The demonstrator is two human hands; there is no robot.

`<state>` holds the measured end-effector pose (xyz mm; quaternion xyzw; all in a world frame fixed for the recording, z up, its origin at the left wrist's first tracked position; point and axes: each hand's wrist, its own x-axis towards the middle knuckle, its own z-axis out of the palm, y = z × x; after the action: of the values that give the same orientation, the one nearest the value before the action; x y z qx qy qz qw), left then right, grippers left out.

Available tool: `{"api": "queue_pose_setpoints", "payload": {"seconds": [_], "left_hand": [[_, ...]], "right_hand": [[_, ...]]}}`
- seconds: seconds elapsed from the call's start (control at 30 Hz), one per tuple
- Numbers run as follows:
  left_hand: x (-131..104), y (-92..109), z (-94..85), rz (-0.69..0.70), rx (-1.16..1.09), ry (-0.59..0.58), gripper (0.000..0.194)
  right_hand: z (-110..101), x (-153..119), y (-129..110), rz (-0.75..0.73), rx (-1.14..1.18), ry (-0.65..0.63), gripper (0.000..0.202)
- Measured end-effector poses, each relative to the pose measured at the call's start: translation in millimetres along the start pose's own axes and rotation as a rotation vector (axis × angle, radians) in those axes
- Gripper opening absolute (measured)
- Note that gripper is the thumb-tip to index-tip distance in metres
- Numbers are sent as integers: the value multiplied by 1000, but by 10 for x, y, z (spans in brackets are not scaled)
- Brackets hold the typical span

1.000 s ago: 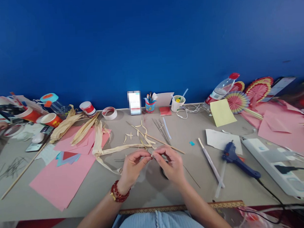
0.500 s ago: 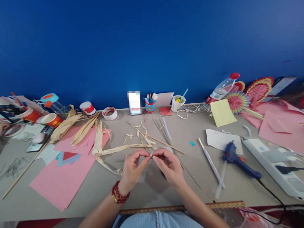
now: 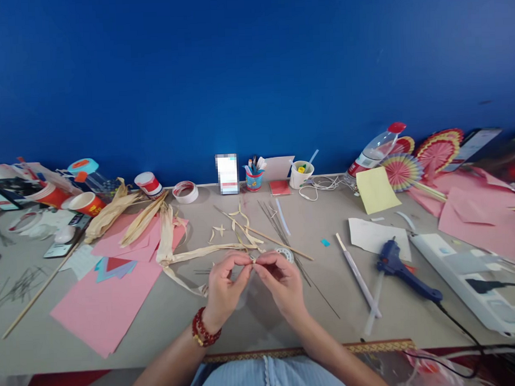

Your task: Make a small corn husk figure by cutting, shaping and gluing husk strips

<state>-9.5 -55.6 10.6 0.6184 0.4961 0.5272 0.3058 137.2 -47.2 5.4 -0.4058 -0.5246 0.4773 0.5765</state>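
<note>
- Hands meet over the middle of the counter (image 3: 254, 331), where the left hand (image 3: 223, 281) and right hand (image 3: 285, 279) pinch a small pale piece (image 3: 254, 261), its detail too tiny to make out.
- Each grip is narrow, thumb against index finger; pinching from both sides probably steadies something so slight.
- Husk strips (image 3: 209, 250) lie just beyond the left hand, with a thin stick (image 3: 294, 249) and dark wires (image 3: 276, 223) past the fingertips, seemingly laid within easy reach.
- Phone (image 3: 227, 174) stands upright near the blue wall (image 3: 253, 75), its blurred screen turned toward the person, presumably to be viewed while both hands are busy.
- Glue gun (image 3: 395, 265) rests on the right, beside a power strip (image 3: 467, 281), perhaps to stay close to an outlet.
- Forearms slant inward from either side of a blue shirt (image 3: 247, 379), wrists low and fingers curled; a red beaded bracelet (image 3: 206, 329) circles the left wrist.
</note>
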Motion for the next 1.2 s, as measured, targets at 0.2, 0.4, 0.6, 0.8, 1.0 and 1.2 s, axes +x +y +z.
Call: {"api": "queue_pose_setpoints", "payload": {"seconds": [0.2, 0.4, 0.6, 0.8, 1.0, 1.2], "left_hand": [[-13, 7, 15, -44, 20, 20, 8], [-30, -23, 20, -62, 33, 32, 8], [-18, -2, 21, -50, 43, 53, 9], [-24, 7, 31, -47, 65, 69, 8], [-22, 14, 32, 55, 118, 124, 6], [-16, 29, 34, 74, 128, 120, 7]], "right_hand": [[80, -19, 25, 71, 110, 47, 8], [143, -60, 98, 93, 187, 86, 7], [211, -82, 92, 93, 250, 139, 8], [271, -90, 78, 134, 277, 194, 14], [322, -81, 94, 169, 325, 210, 15], [334, -66, 111, 191, 362, 227, 14]]}}
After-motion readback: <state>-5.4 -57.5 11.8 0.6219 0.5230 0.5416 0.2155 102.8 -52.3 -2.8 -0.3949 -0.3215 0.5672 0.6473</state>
